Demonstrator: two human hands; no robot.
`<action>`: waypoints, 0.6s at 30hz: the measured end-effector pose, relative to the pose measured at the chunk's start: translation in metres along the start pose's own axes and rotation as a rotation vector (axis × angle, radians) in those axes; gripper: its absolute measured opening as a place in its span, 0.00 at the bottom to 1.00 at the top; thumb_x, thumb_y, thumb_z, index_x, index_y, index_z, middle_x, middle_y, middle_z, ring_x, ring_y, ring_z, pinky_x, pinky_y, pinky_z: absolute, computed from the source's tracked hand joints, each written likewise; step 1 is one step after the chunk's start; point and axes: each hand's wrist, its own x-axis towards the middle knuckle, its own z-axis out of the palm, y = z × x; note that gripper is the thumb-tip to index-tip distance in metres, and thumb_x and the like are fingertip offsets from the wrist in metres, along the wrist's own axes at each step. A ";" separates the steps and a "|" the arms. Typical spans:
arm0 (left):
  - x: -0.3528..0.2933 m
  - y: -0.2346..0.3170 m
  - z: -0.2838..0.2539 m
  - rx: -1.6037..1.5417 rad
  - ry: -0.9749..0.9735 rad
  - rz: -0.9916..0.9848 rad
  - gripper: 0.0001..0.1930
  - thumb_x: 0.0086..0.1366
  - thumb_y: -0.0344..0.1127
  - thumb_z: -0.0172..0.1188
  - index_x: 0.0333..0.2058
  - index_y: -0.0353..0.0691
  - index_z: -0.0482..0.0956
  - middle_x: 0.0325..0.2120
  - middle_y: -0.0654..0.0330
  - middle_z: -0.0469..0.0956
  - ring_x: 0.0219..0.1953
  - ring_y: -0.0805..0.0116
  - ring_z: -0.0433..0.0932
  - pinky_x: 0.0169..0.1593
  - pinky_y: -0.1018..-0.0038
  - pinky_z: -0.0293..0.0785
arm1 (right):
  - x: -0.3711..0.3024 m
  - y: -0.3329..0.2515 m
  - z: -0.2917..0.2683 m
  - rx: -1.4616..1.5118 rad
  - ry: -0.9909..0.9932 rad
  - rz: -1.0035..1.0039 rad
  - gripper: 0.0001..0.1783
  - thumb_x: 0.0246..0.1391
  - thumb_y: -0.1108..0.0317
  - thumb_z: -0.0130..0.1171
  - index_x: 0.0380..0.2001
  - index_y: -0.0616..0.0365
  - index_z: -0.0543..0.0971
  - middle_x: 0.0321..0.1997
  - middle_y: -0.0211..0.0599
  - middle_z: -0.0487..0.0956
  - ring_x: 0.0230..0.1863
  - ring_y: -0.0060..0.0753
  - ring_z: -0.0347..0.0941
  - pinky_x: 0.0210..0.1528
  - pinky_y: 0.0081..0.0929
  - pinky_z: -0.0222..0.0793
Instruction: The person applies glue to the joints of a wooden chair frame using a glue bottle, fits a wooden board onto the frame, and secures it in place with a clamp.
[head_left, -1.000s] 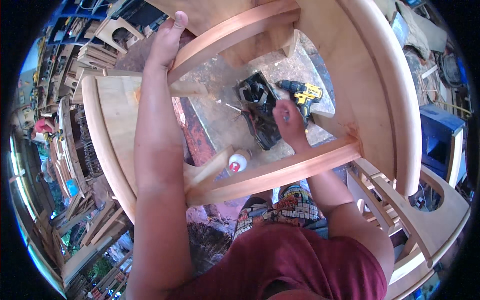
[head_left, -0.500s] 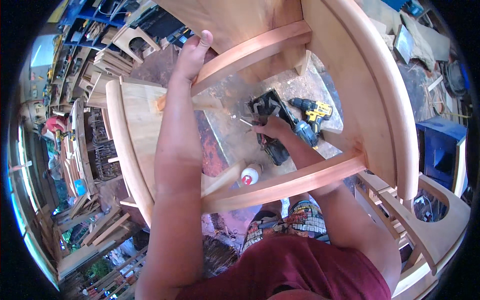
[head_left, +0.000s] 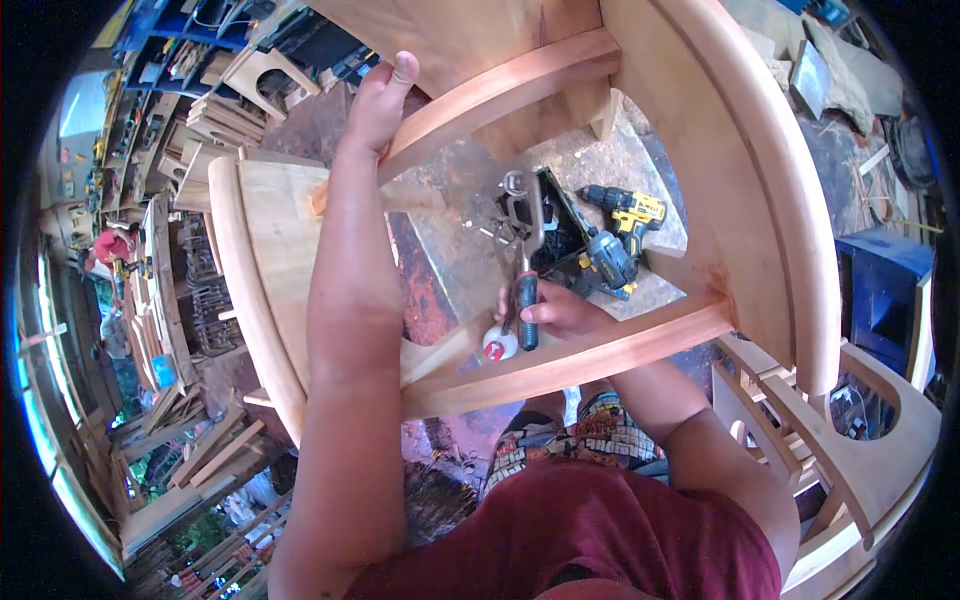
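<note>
A light wooden chair frame [head_left: 540, 375] with curved rails and broad side panels surrounds my arms. My left hand [head_left: 378, 105] is at the left end of its far rail [head_left: 500, 95], thumb sticking up, fingers mostly hidden behind the wood. Inside the frame, my right hand [head_left: 565, 308] is closed round the dark handle of a metal bar clamp [head_left: 527, 295], whose bar points away from me and is slightly blurred. Just left of that hand stands a white bottle [head_left: 498, 345] with a red mark, partly covered by the near rail.
A yellow-black cordless drill [head_left: 632, 210] and a blue-grey power tool [head_left: 608, 262] lie beside a black open box [head_left: 560, 215] on the stained work surface. More wooden chair parts [head_left: 850, 430] stand at right. Clamps [head_left: 207, 310] hang at left, and a person [head_left: 112, 245] is farther off.
My right hand has come from the black box back toward me, with the bar clamp lifted out in it. The blue-grey tool has shifted slightly. My left hand stays at the far rail.
</note>
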 end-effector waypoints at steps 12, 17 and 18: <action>0.006 -0.013 0.001 -0.122 -0.055 -0.008 0.43 0.56 0.70 0.45 0.48 0.29 0.68 0.44 0.52 0.73 0.46 0.65 0.71 0.50 0.70 0.65 | 0.087 0.004 -0.003 -0.477 0.362 0.021 0.31 0.42 0.75 0.53 0.54 0.53 0.66 0.33 0.25 0.71 0.35 0.22 0.68 0.37 0.26 0.66; 0.001 -0.001 0.002 -0.094 -0.023 -0.010 0.44 0.56 0.71 0.44 0.47 0.27 0.70 0.45 0.52 0.73 0.49 0.65 0.68 0.54 0.70 0.60 | 0.144 0.005 -0.006 -0.501 0.507 -0.248 0.32 0.41 0.74 0.52 0.55 0.46 0.65 0.23 0.24 0.63 0.25 0.21 0.61 0.29 0.24 0.63; 0.000 0.003 0.003 -0.124 -0.044 -0.051 0.43 0.55 0.71 0.45 0.47 0.29 0.69 0.43 0.52 0.73 0.45 0.64 0.72 0.50 0.70 0.66 | 0.151 0.001 -0.009 -0.461 0.513 -0.225 0.33 0.41 0.74 0.52 0.56 0.45 0.65 0.23 0.25 0.63 0.25 0.21 0.61 0.29 0.24 0.63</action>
